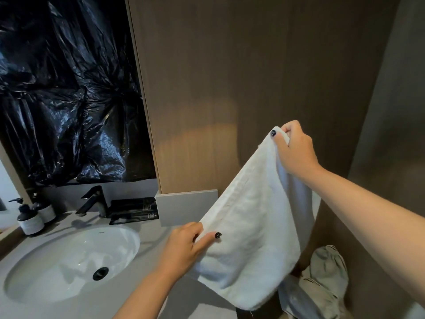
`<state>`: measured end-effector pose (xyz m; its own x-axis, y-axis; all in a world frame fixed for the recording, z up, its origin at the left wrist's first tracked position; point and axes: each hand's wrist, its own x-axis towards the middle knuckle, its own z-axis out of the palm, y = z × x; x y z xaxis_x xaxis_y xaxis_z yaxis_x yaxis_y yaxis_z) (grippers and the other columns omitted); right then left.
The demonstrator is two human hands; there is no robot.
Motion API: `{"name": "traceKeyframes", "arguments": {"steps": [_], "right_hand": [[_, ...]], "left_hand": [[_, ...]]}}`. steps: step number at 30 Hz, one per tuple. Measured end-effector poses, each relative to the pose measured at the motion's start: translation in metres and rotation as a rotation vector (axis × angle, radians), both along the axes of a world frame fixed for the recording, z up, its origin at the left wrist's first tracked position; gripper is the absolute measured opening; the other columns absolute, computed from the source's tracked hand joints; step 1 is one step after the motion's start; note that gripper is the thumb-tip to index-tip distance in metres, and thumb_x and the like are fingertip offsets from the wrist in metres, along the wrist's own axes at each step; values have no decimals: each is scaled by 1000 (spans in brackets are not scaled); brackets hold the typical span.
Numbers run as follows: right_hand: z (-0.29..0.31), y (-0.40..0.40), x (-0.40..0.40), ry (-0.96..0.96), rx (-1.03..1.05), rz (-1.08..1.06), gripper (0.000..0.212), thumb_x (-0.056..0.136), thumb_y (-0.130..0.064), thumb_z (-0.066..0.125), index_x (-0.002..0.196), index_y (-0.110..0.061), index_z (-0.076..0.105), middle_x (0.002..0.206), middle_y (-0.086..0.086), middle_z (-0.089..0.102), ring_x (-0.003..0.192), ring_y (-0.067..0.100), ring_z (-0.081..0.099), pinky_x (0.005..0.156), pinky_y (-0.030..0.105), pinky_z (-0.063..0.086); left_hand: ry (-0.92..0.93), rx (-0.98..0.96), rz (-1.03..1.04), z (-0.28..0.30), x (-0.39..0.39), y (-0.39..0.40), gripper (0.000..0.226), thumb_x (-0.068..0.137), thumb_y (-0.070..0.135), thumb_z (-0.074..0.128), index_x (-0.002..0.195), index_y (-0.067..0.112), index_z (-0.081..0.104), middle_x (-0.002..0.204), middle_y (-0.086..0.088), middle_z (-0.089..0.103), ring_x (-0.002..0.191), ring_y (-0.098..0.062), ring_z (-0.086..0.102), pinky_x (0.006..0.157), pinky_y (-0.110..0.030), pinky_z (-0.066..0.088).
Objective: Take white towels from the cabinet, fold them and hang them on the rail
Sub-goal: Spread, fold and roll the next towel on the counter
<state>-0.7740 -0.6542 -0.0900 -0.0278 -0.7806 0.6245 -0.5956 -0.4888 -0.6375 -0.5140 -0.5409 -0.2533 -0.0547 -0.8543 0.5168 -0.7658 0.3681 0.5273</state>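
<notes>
White terry hangs between the person's two hands at the vanity: the towel (pixel 248 229) is stretched on a slant, out in the air above the edge of the counter (pixel 151 293) and in front of the wood-grain panel (pixel 230 88). Seen from the head camera, the right hand (pixel 296 150) is the higher one, its fingers and thumb curled round the towel's top corner. The left hand (pixel 186 247) is lower and nearer the basin (pixel 57 261), pinching the opposite corner with its thumb laid flat on the cloth. Below that held edge the fabric sags in a rounded belly and looks doubled over already, so I'd judge the folding is under way and the hanging not yet done. No rail shows from here, and I can't tell where the cabinet is.

To do this fold well, I'd say bring the two hands level first, so the top edge runs straight and taut, then let the slack drop evenly before meeting corner to corner. Keeping the pinches right at the corners should stop the hem from twisting. The cloth wants holding clear of the tap (pixel 92 201) and the soap bottles (pixel 30 217), since a wet counter would mark it.
</notes>
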Motion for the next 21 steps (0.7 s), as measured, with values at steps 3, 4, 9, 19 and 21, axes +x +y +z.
{"name": "traceKeyframes", "arguments": {"steps": [3, 4, 9, 19, 21], "right_hand": [[-8, 8, -16, -77, 28, -12, 21, 100, -28, 46, 102, -7, 46, 81, -2, 52, 69, 12, 49, 59, 27, 41], [-10, 10, -21, -88, 30, -32, 21, 100, -27, 47, 102, -6, 46, 82, -3, 52, 69, 10, 48, 58, 24, 40], [-20, 31, -38, -147, 67, -124, 15, 100, -26, 47, 101, -11, 45, 87, -1, 52, 73, 11, 49, 55, 16, 33], [-71, 117, 10, -257, 150, -148, 24, 102, -29, 43, 108, -7, 47, 97, 1, 53, 91, 21, 50, 66, 29, 35], [-81, 138, 25, -283, 181, -159, 22, 102, -25, 42, 116, -9, 48, 104, 1, 52, 93, 18, 47, 63, 21, 34]], "left_hand": [[-140, 73, -122, -8, 6, 6, 61, 77, 81, 50, 61, 24, 31, 59, 11, 33, 57, -4, 35, 54, -19, 26], [-142, 81, -135, -10, 8, 9, 59, 80, 74, 54, 61, 22, 32, 59, 9, 34, 57, -4, 34, 54, -20, 26], [316, 122, 25, -1, 24, 30, 43, 87, 33, 73, 55, 10, 55, 53, 6, 44, 52, -4, 37, 51, -19, 28], [617, 66, 293, 12, 83, 110, 41, 94, 31, 61, 67, 1, 60, 69, -21, 57, 59, -18, 45, 57, -31, 34], [551, 34, 316, 16, 102, 129, 36, 96, 26, 58, 66, 7, 59, 70, -14, 60, 63, -17, 49, 59, -31, 37]]}}
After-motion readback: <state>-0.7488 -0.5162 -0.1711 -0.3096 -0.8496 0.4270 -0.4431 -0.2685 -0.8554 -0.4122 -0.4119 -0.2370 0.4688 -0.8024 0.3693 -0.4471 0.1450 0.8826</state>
